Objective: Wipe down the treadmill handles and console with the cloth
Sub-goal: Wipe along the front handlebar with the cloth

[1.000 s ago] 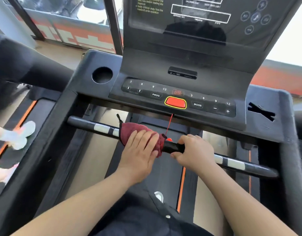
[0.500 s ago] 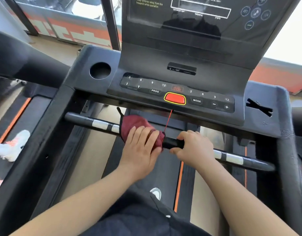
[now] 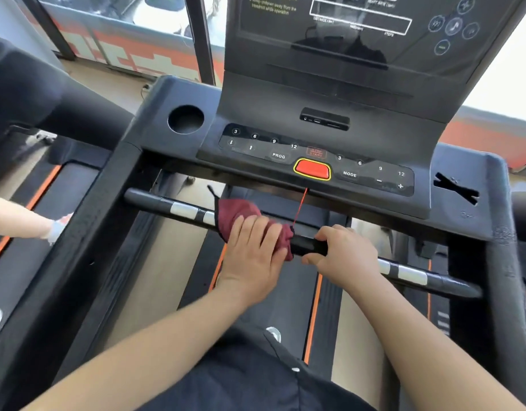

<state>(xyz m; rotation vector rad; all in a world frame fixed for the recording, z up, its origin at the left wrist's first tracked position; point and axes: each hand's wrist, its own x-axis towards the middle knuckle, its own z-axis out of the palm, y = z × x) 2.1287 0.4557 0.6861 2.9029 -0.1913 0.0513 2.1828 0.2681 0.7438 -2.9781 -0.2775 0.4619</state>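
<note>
on the crossbar: left hand (image 3: pixel 256 253) presses the maroon cloth (image 3: pixel 241 213) round the front handle bar (image 3: pixel 178 207), fingers curled over it.
beside that grip: right hand (image 3: pixel 345 256) clamped bare on the bar, nearly touching the cloth.
above the grip: console (image 3: pixel 315 157), no cloth on it yet.
progress: seemingly early; bar ends, side handles and console look left to do.

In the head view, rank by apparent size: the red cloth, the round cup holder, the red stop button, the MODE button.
Largest to smallest as they appear:
1. red cloth, though the left hand covers part of it
2. cup holder
3. red stop button, close to the cup holder, so that order is unsure
4. MODE button
</note>
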